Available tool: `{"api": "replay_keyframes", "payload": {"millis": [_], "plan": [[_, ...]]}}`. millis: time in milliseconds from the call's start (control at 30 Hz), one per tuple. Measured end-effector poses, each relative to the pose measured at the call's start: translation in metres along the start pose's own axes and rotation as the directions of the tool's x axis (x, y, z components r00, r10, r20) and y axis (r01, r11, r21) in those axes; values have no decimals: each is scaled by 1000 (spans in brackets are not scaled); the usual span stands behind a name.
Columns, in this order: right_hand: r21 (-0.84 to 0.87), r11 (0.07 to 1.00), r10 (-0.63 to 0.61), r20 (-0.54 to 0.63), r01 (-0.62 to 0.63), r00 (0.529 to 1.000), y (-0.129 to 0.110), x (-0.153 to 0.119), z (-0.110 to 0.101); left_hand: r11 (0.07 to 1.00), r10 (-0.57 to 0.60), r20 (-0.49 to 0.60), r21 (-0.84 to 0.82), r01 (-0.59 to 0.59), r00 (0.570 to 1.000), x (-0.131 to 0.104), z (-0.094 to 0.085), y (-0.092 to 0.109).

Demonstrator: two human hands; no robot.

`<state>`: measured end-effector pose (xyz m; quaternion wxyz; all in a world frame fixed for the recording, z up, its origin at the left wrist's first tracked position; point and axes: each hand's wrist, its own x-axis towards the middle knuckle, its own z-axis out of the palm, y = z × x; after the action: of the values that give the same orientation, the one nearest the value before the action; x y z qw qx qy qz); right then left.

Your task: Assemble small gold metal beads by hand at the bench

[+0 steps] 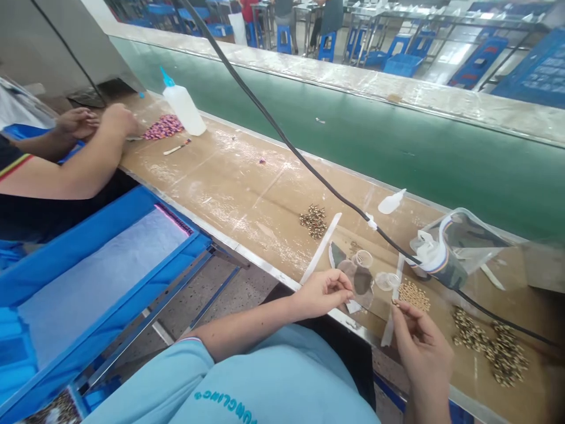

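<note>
My left hand [324, 291] is over the table's near edge, its thumb and fingers pinched together; what they hold, if anything, is too small to tell. To its right, my right hand [419, 335] pinches a small brass-coloured piece [395, 302] between thumb and finger. Small clear cups [362, 259] and a dark round patch [364, 281] lie just beyond my left hand. Beside my right fingertips is a pile of tan beads [414, 295]. Dark and gold pieces form one heap [507, 353] at the right and a smaller heap [313, 221] at the left.
A black cable [282, 132] crosses above the table. At the right lies a clear plastic bag [468, 235]. A white bottle [184, 110] and a pink-purple pile [162, 127] stand near another person's hands [117, 121]. A blue tray [106, 277] is at the lower left.
</note>
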<state>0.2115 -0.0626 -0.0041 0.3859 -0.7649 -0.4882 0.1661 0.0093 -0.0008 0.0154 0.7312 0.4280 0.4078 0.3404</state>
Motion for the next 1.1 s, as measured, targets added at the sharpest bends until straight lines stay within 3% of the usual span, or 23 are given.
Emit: {"api": "replay_keyframes", "payload": {"millis": [200, 400, 467, 567, 667, 867, 1100], "plan": [[-262, 964, -7, -208, -48, 978, 35, 12, -39, 1000, -7, 6, 5, 7, 1000, 1, 0, -1], [-404, 913, -96, -332, -50, 938, 28, 14, -53, 1000, -5, 11, 19, 5, 1000, 3, 0, -6], [-426, 904, -146, -294, 7, 945, 21, 14, -51, 999, -6, 9, 32, 6, 1000, 3, 0, -5], [-396, 904, -226, -120, 162, 967, 15, 16, -43, 999, -6, 12, 44, 5, 1000, 2, 1, -2], [-387, 881, -286, 24, 273, 958, 14, 18, -35, 998, -8, 22, 60, 6, 1000, 1, 0, 1], [-463, 829, -334, 41, 314, 942, 16, 21, -29, 997, -5, 37, 81, 2, 999, -1, -2, -1], [-496, 817, -307, 58, 294, 950, 18, 22, -26, 997, -3, 41, 79, 0, 999, 0, -1, -1]]}}
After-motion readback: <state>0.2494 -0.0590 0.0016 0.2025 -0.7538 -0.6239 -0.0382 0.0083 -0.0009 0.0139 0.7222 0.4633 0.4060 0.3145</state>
